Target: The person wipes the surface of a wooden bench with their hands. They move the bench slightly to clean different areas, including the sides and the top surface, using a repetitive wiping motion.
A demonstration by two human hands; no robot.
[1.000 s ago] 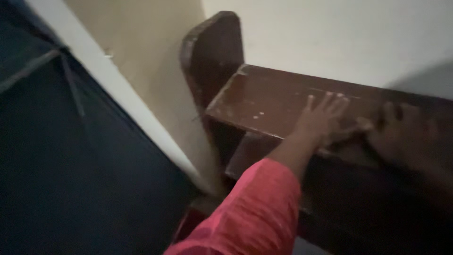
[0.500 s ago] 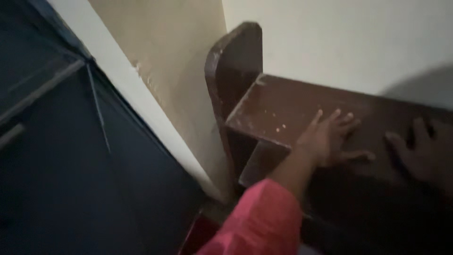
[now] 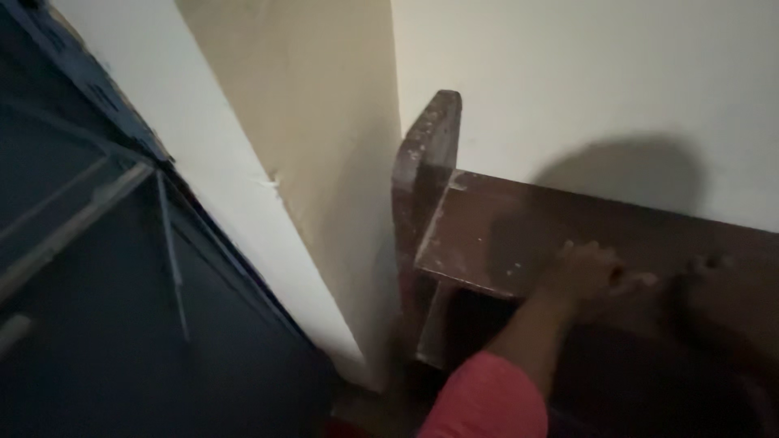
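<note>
1. Our left hand (image 3: 588,276) lies on the front part of the dark brown shelf top (image 3: 519,235). Half a second ago its fingers were spread flat; now they are curled, palm down, holding nothing.
2. Our right hand (image 3: 710,280) rests further right on the same top, deep in shadow. We cannot tell whether it is open or closed.
3. The view has swung upward since a second ago, so the shelf sits lower in frame and more wall shows. We judge the hands are pressing or sliding along the top rather than lifting anything.
4. The shelf stands in the room's corner, its upright end board (image 3: 426,162) just beside the cream wall (image 3: 324,138).
5. Count: two hands, one pink sleeve (image 3: 487,401), one shelf unit with one top and one end board, one dark blue door (image 3: 97,308) at left.
</note>
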